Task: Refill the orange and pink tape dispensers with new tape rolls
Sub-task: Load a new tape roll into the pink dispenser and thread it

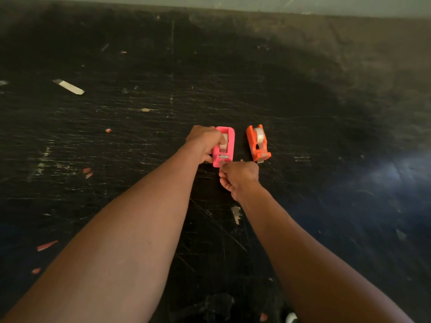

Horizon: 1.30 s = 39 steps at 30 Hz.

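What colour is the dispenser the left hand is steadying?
Pink; the pink dispenser under the left hand shows best in the head view, the only one.

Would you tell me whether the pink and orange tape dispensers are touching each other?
Apart. The head view shows a strip of dark table between the pink dispenser and the orange dispenser.

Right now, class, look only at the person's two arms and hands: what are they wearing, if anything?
Nothing shows on either arm. Both forearms are bare all the way to the picture's bottom edge, with no sleeve in view. The left hand and right hand carry no glove, and no watch, ring or wristband can be seen.
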{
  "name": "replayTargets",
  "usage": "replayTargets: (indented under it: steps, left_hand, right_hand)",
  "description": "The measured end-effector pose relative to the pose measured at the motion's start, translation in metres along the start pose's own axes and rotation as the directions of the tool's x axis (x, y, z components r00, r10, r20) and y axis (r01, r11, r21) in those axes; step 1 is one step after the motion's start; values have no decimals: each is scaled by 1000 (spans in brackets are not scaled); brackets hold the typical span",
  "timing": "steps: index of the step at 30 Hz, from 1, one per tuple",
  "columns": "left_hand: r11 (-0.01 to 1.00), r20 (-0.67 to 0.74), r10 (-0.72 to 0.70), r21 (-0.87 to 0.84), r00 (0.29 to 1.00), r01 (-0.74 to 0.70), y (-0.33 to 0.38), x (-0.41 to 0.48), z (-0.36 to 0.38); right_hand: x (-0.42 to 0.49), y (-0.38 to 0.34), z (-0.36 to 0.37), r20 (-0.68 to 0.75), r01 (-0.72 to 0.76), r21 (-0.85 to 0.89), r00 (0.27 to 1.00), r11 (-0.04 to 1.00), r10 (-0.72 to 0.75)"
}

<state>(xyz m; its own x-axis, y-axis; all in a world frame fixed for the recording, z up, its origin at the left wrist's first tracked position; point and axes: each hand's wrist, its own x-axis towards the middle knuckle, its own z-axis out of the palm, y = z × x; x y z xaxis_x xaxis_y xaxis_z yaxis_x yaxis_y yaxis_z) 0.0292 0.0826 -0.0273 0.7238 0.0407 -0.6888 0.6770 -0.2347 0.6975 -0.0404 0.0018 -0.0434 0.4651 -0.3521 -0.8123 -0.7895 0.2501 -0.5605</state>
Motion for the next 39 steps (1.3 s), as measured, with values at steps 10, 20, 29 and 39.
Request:
replayTargets:
  steps: [10, 20, 29, 39]
  left_hand:
    - [992, -27, 75, 99, 997, -72, -8, 0, 2]
    - [985, -45, 101, 146, 994, -94, -8, 1, 4]
    - [980, -82, 117, 171, 990, -102, -10, 3, 7]
    - [971, -106, 143, 209, 984, -119, -14, 2, 9]
  right_hand:
    - [17, 19, 12, -187, 227, -305, 938, 925, -292]
    - [22, 15, -1, 109, 580, -679, 686, 450, -720]
    - [23, 13, -6, 230, 614, -717, 655, 330, -719]
    - [24, 6, -7, 229, 595, -712, 698, 372, -678]
